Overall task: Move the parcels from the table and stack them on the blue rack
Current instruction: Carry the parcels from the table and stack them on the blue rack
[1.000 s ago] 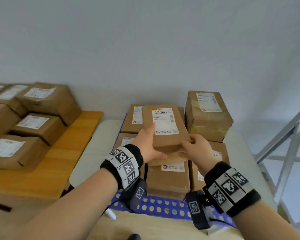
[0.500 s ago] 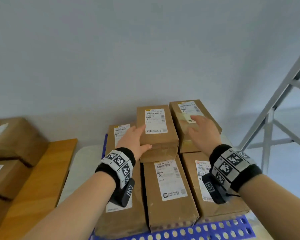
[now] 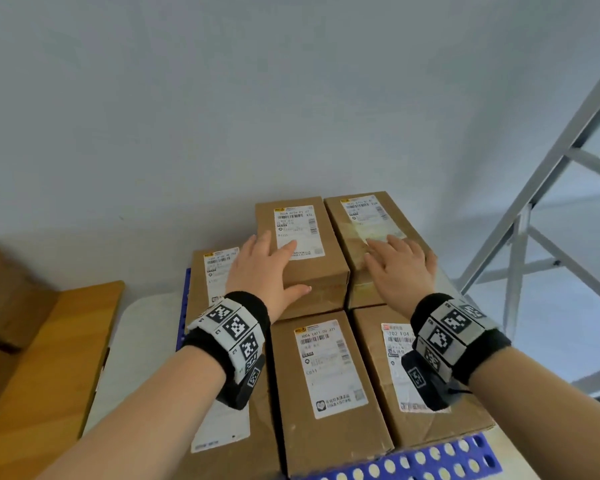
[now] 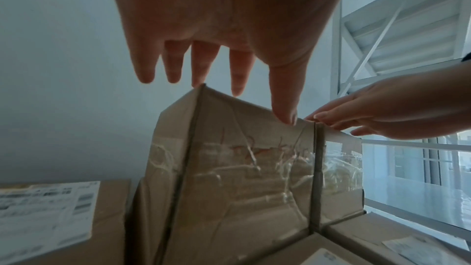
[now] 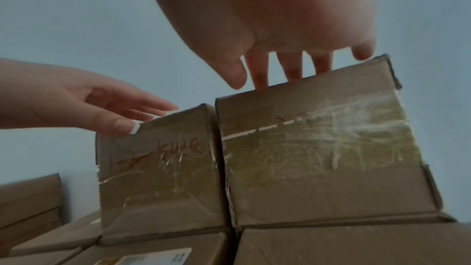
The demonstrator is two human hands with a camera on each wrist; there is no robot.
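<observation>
Several brown parcels lie on the blue perforated rack (image 3: 430,462). Two more sit on top at the back, side by side against the wall. My left hand (image 3: 278,268) rests with straight fingers on the middle upper parcel (image 3: 302,237), thumb at its front edge. In the left wrist view the left hand (image 4: 229,67) has spread fingers over that taped parcel (image 4: 242,168). My right hand (image 3: 395,265) lies flat on the right upper parcel (image 3: 371,216). The right wrist view shows the right hand (image 5: 280,67) with its fingertips at this parcel's (image 5: 318,148) top edge. Neither hand grips anything.
A wooden table (image 3: 49,358) with more parcels (image 3: 7,289) stands at the left, with a white surface (image 3: 142,323) between it and the rack. A grey metal frame (image 3: 534,220) rises at the right. The wall is right behind the stack.
Both hands carried the parcel over the rack, set it on the top layer beside the right parcel and let go. They now lie flat on the two upper parcels.
</observation>
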